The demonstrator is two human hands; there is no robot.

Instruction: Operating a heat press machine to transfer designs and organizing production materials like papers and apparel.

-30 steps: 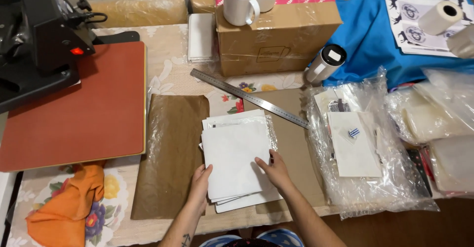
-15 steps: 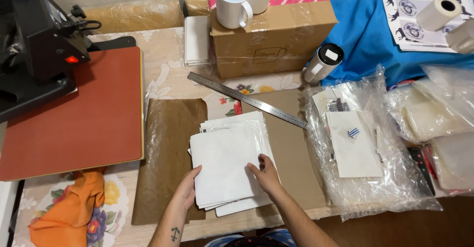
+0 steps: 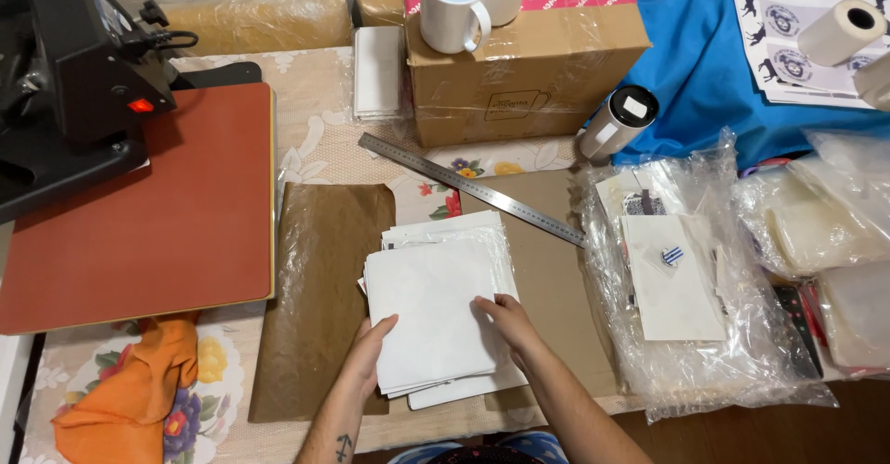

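Observation:
A stack of white square sheets (image 3: 436,306) lies on brown paper near the table's front edge. My left hand (image 3: 371,351) grips the stack's lower left edge, thumb on top. On the top sheet's right side rests my right hand (image 3: 508,323), fingers spread flat over it. The top sheet sits skewed to the left over the sheets beneath. A long metal ruler (image 3: 473,189) lies diagonally just behind the stack.
A heat press (image 3: 74,65) with a red-brown pad (image 3: 148,214) fills the left. An orange cloth (image 3: 130,394) lies front left. Behind stand a cardboard box (image 3: 528,65) with white mugs (image 3: 454,5), a tumbler (image 3: 616,121), blue fabric (image 3: 714,75). Plastic bags (image 3: 705,288) crowd the right.
Both hands have slid the upper sheets of the stack leftward and toward me. My right hand moved from the stack's right edge onto the top sheet.

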